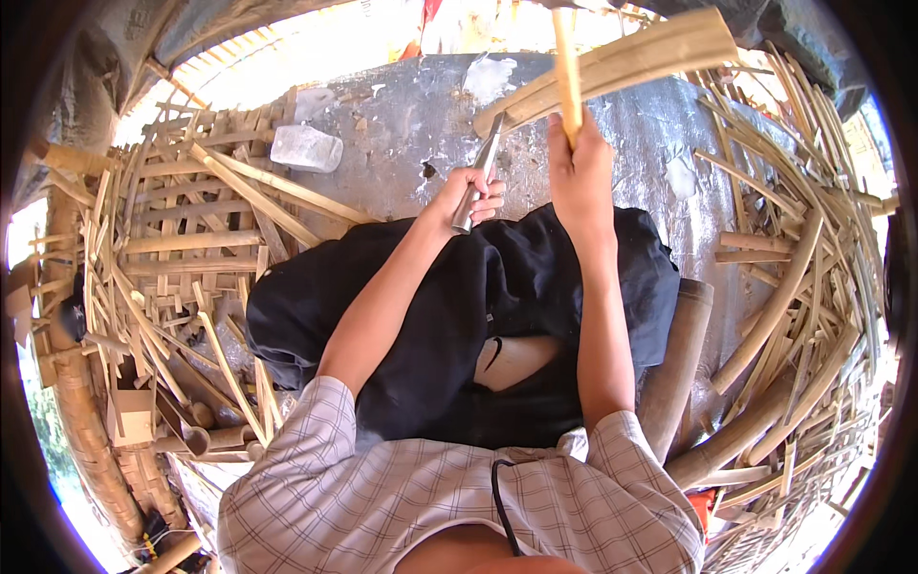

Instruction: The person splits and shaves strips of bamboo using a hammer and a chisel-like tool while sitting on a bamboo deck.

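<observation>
My left hand [466, 199] is closed round a metal chisel [489, 155], its hollow butt end showing below the fist. The chisel's tip meets the near left end of a wide split bamboo piece [650, 54], which lies slanting up to the right. My right hand [583, 167] grips the pale wooden handle of a hammer [568, 72], held upright above the bamboo. The hammer's head is mostly cut off by the top edge. Both hands are in front of my folded legs in black trousers [411, 316].
A dark, worn sheet [382, 124] covers the ground ahead. A translucent plastic container [306, 148] lies at its left. Bamboo strips [191, 244] are heaped on the left, with more strips [813, 287] on the right. A thick bamboo pole [677, 364] is beside my right leg.
</observation>
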A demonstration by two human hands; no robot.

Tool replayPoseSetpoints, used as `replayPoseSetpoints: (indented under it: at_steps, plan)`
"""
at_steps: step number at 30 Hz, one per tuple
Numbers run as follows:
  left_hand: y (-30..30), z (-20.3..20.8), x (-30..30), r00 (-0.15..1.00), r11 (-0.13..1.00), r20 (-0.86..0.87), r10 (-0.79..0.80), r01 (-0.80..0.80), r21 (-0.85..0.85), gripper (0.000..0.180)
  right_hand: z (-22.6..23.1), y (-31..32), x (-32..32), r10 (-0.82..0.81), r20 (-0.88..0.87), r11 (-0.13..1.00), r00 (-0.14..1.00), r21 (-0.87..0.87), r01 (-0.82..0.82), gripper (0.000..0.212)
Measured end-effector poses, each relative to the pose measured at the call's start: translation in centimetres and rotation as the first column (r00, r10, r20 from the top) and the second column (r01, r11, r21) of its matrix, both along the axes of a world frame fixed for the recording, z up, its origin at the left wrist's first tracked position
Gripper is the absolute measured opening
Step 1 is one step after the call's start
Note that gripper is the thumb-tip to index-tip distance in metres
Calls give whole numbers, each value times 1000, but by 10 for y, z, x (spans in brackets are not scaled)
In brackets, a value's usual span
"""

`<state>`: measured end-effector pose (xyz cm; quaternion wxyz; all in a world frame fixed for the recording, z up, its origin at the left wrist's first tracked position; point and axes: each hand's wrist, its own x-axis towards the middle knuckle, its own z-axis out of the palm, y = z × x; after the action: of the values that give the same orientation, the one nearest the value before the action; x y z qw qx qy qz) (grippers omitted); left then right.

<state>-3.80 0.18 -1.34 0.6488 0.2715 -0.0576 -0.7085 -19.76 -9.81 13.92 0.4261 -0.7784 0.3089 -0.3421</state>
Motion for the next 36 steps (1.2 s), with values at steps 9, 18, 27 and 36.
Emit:
replayPoseSetpoints:
  at_steps: [9, 18, 27, 36]
  plan:
    - [-11, 1, -7, 992, 997, 104, -75, 73, 24, 17, -124, -33, -11, 12, -154, 997, 988, -76, -24, 25]
    - [6, 0, 9, 993, 996, -118, -32, 23, -82, 16, -12, -5, -11, -60, 185, 990, 981, 136, 35, 32]
    - [25, 8, 3, 967, 984, -251, 42, -84, -157, 19, -118, -12, 4, 165, -236, 985, 958, 81, -150, 30]
    - [72, 41, 36, 873, 951, 487, 25, -172, 258, 34, -61, 7, 0, 429, 434, 105, 792, 847, -522, 36]
